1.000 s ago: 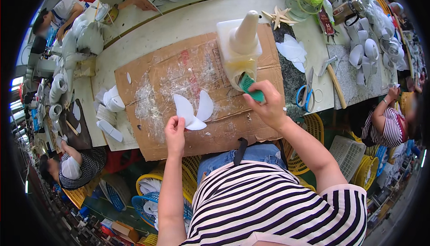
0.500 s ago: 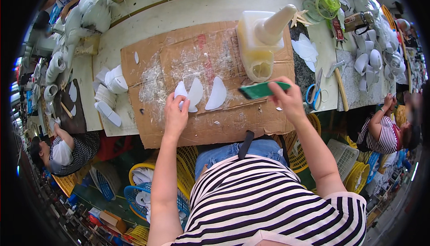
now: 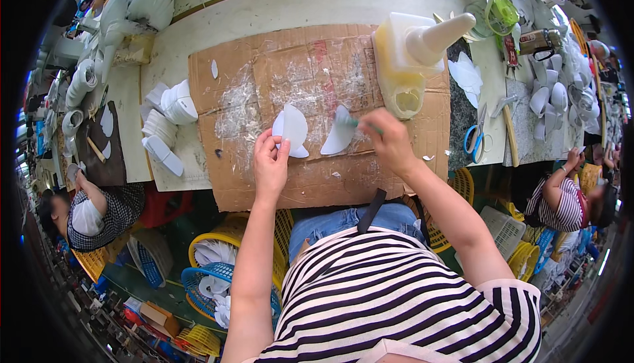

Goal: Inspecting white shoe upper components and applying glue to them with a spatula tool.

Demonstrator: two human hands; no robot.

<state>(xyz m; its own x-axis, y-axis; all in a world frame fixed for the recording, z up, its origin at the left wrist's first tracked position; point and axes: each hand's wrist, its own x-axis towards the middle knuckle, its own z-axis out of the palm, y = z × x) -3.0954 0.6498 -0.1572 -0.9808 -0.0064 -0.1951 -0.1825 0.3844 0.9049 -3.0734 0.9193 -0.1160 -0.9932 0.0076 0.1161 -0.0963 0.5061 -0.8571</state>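
My left hand (image 3: 270,170) has its fingertips closed on two overlapping white half-moon pieces (image 3: 294,128) at the middle of a glue-stained cardboard sheet (image 3: 251,194). Just right of them, another white half-moon piece (image 3: 335,141) lies on the cardboard. Over its upper end is a green brush (image 3: 350,121), blurred by motion, with my right hand (image 3: 394,146) gripping it. The fingers hide much of the brush. Beyond my right hand stands a translucent squeeze bottle (image 3: 389,66) of yellowish liquid, with a cut-open cup (image 3: 407,103) at its front.
Blue-handled scissors (image 3: 474,140) and a wooden-handled hammer (image 3: 508,125) lie to the right. Stacked white parts (image 3: 173,108) sit left of the cardboard. Under the table edge are yellow (image 3: 214,236) and blue baskets (image 3: 201,277). Co-workers sit at both sides.
My right hand has brought the green brush left and down, onto the single white piece. Under my left hand, the two white pieces now overlap more. The view has shifted slightly.
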